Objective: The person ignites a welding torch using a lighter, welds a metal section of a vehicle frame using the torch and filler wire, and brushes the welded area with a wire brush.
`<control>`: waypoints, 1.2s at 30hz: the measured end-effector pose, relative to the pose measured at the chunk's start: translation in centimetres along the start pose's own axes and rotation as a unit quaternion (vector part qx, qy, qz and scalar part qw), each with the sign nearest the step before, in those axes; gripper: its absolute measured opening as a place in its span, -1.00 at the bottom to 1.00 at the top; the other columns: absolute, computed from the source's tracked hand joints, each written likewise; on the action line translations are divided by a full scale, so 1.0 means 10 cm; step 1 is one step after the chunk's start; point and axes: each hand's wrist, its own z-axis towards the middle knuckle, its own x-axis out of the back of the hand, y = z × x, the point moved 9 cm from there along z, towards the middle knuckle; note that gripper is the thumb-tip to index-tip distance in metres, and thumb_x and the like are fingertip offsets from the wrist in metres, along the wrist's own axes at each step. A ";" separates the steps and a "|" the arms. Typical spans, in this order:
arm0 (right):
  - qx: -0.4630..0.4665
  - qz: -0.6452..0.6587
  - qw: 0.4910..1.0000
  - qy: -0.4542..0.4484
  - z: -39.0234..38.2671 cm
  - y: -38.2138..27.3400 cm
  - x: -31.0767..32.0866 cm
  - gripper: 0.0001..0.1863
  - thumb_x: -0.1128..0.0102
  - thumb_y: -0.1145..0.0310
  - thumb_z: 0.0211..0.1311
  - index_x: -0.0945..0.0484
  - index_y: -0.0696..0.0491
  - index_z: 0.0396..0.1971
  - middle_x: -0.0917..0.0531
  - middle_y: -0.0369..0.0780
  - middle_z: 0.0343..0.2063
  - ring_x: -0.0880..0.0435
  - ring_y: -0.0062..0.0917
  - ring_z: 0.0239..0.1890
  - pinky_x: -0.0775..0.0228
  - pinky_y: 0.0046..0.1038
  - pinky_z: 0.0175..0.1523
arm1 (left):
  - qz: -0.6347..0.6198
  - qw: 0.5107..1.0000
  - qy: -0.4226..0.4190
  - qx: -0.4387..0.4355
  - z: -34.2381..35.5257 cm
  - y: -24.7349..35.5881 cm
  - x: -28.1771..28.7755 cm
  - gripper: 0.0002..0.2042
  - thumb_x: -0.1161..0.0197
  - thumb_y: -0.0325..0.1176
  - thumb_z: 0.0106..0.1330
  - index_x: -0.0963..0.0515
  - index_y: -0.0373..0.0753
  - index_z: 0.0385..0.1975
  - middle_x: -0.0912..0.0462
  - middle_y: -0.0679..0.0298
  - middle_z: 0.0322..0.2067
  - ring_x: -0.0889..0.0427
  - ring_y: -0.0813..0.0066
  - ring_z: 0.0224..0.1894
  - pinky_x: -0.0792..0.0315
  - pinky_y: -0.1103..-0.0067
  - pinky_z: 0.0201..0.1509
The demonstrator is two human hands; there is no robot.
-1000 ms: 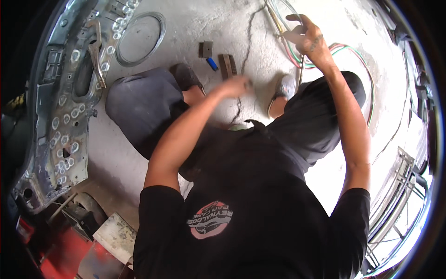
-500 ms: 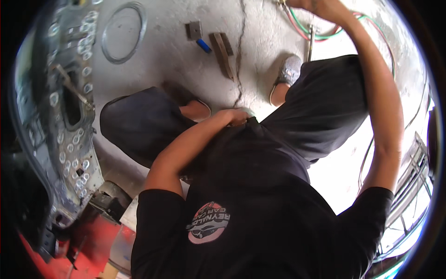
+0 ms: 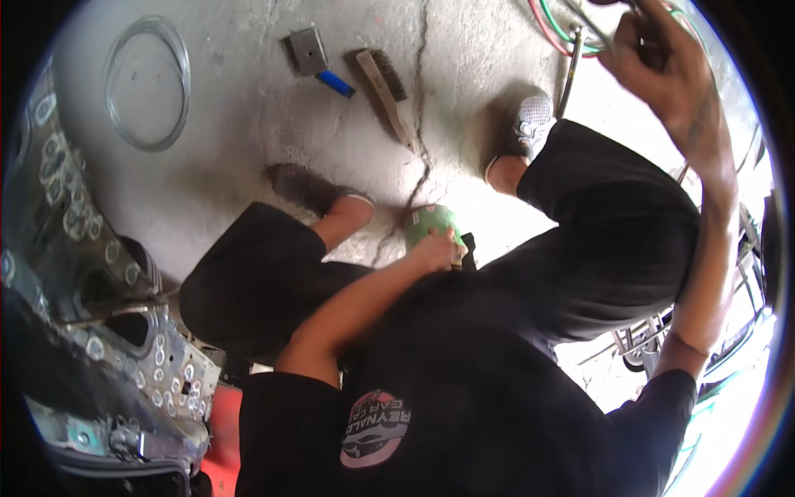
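Observation:
My left hand [image 3: 437, 251] is between my knees, its fingers curled over the edge of a green rounded thing [image 3: 431, 220] with paler patches; its kind I cannot make out. A small dark strap-like piece [image 3: 469, 251] shows beside that hand. At the upper right my right hand [image 3: 667, 79] is raised, fingers bent round a thin grey metal tube [image 3: 590, 23] that runs off the top edge. Part of the grip is hidden by the hand and the picture's edge.
On the cracked concrete lie a wire coil [image 3: 110, 87], a metal block with a blue handle [image 3: 310, 52] and a wooden wire brush [image 3: 386, 87]. Red and green hoses [image 3: 542, 25] lie beside a metal rod [image 3: 570, 74]. A spot-welded car body panel [image 3: 91, 311] stands at left.
My right hand has come down and right, nearer me, with the thin tube. The view has shifted; the green thing under my left hand shows more fully.

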 end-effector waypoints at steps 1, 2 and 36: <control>0.021 0.018 1.000 -0.008 -0.02 0.01 -0.16 -0.56 -0.27 0.54 0.15 -0.53 0.14 0.08 -0.43 -0.39 -0.61 -0.36 -0.77 -0.57 -0.12 -0.64 -0.47 | 0.032 0.998 0.041 0.025 -0.10 -0.05 -0.06 -0.56 -0.32 -0.15 0.29 -0.56 0.02 0.19 -0.53 -0.19 0.20 -0.42 -0.09 0.37 -0.35 -0.13 0.31; 0.045 0.035 0.998 -0.012 -0.01 0.02 -0.30 -0.52 -0.26 0.50 0.19 -0.53 0.13 0.16 -0.34 -0.42 -0.56 -0.28 -0.77 -0.52 -0.10 -0.62 -0.38 | 0.045 0.996 0.057 0.044 -0.17 -0.14 -0.14 -0.58 -0.28 -0.16 0.32 -0.57 -0.02 0.18 -0.57 -0.17 0.16 -0.43 -0.06 0.37 -0.33 -0.12 0.32; 0.117 -0.045 0.970 0.210 -2.58 -0.45 -0.21 -0.34 -0.33 0.36 0.02 -0.51 0.15 0.21 -0.72 0.02 -0.42 -0.76 -0.20 -0.29 -0.56 -0.23 -0.10 | 0.091 0.800 0.572 -0.157 -2.19 2.19 1.10 -0.70 -0.28 -0.12 0.39 -0.66 -0.27 -0.38 -0.68 -0.05 -0.42 -0.69 -0.13 -0.27 -0.51 0.12 -0.19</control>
